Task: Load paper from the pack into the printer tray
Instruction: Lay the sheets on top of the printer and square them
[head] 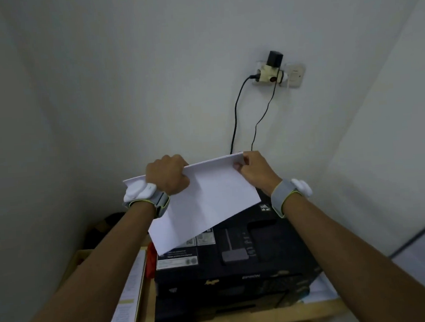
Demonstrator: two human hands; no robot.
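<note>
White sheets of paper formed a thin stack held in the air above the rear of the black printer, tilted so that its near corner hung down at about 7 o'clock over the printer's label stickers. The left hand had its grip clamped on the stack's far edge, fingers curled over the top and the thumb underneath. The right hand pinched the far right corner at about 1 o'clock, thumb on the upper face, so its grip was likewise closed on the paper. Both wrists wore grey bands with white devices: the left wristband and the right wristband.

The printer sat on a light wooden bench, its top lid closed and a small grey lever visible in the middle of the lid. At 9 o'clock from the printer lay a pack or box with printed text, and something red was wedged between that and the printer's side. On the wall at 12 o'clock, a socket carried an adapter with a black plug, and two black cables ran down behind the paper. Whether the paper tray was open could not be told.
</note>
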